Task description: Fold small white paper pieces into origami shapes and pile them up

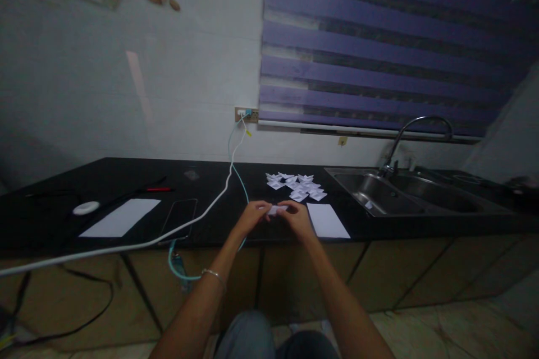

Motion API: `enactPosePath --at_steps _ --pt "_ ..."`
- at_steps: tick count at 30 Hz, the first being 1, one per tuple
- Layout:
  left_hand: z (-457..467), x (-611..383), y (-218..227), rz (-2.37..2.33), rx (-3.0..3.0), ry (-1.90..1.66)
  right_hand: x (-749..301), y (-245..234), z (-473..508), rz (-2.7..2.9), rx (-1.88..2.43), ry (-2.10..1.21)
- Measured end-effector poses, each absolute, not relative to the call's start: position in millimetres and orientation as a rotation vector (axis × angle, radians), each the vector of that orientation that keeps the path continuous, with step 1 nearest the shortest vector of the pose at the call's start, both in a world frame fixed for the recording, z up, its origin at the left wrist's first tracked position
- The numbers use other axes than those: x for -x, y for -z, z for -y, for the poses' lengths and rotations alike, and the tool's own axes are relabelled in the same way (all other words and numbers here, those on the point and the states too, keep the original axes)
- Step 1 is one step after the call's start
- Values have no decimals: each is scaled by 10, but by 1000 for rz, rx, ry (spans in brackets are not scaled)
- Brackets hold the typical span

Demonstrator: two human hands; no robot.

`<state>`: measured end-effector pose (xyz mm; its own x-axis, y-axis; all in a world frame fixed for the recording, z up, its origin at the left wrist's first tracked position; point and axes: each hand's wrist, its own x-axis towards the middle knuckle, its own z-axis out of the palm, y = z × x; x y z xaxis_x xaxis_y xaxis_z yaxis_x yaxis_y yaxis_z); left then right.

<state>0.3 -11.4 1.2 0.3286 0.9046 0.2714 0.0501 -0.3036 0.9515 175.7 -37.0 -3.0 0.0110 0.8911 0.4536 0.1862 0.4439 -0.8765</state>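
Observation:
A small folded piece of white paper [277, 210] is pinched between my two hands above the front part of the black counter. My left hand [254, 215] grips its left end, with fingers closed. At the right end, my right hand [297, 216] holds it between thumb and fingers. Just beyond my hands lies a cluster of several folded white paper pieces [300, 186]. A flat stack or sheet of white paper [327, 220] rests right beside my right hand. Fine folds in the held paper are too small to make out.
On the left of the counter [227, 224] are white paper [122, 217], a phone [181, 217], a round white object [86, 208] and a red pen-like object [158, 189]. A white cable [197, 219] runs across from the wall socket [246, 114]. A steel sink [357, 186] with a faucet [396, 151] is at right.

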Motion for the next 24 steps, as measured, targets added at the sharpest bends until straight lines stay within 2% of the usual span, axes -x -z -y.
enactPosePath --at_steps 7,16,24 --pt "91 -9 -5 -904 -1535 -1110 -1751 80 310 1576 851 -621" --pt "53 -28 54 -842 -1583 -1173 -1706 84 359 1683 975 -401" --pt "34 -62 96 -872 -1677 -1235 -1604 -36 514 1930 1180 45"
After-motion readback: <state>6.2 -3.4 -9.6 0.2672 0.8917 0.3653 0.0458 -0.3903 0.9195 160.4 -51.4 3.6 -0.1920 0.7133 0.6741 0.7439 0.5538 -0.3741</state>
